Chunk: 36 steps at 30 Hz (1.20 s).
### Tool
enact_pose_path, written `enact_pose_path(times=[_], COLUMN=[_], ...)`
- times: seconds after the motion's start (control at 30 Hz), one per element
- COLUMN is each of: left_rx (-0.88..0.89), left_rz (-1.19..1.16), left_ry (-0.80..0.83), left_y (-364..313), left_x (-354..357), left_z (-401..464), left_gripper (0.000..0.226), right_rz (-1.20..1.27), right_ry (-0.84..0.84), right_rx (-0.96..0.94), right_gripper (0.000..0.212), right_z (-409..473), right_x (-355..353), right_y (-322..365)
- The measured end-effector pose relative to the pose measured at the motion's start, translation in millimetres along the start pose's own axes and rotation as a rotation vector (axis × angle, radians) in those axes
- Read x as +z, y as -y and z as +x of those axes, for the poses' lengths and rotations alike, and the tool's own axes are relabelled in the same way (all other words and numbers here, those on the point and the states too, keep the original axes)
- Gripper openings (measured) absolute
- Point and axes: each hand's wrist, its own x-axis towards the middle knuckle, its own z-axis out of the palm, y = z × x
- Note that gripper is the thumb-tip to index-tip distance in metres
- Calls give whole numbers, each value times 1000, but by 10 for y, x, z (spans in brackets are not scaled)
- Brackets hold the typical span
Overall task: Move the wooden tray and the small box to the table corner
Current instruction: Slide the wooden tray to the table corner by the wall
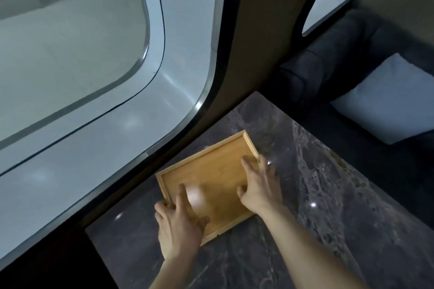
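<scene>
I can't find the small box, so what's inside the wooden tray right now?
No box shows inside the wooden tray; only fingers of the left hand and right hand reach in. Their palms hide two corners.

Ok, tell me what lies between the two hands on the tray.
Head view: only the bare floor of the wooden tray lies between the left hand and the right hand. No small box shows there.

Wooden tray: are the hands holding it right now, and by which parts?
Yes. The left hand grips the wooden tray at its near-left corner, and the right hand grips its right rim. The tray lies on the table.
</scene>
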Motion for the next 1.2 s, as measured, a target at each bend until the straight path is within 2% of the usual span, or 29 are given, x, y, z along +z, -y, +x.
enact_pose_path(times=[0.23, 0.4, 0.53, 0.63, 0.8, 0.9, 1.03, 1.2], left_rx=[-143, -214, -213, -217, -89, 89, 253, 229], left_rz=[-71, -89, -47, 103, 185, 172, 200, 202], left_ry=[-46, -39, -56, -111, -266, -204, -40, -7], left_y=[226, 360, 394, 474, 570, 489, 535, 599], left_x=[-246, -335, -375, -414, -443, -396, -278, -187], left_z=[387, 619, 855, 1047, 1290, 1450, 1538, 1530], left_gripper=[102, 101, 102, 103, 96, 95, 99, 100], right_rz=[-86, -126, -112, -65, -15, -28, -72, -16], right_ry=[48, 116, 144, 103, 34, 95, 113, 85], right_rx=[-168, -274, -322, -376, -455, -550, -577, -550], right_gripper=[81, 81, 81, 85, 104, 110, 97, 78], right_z=[613, 1004, 1301, 1425, 1431, 1472, 1513, 1559], right_x=[-76, 33, 70, 103, 217, 313, 422, 464], right_y=[749, 1044, 1200, 1313, 1162, 988, 988, 1015])
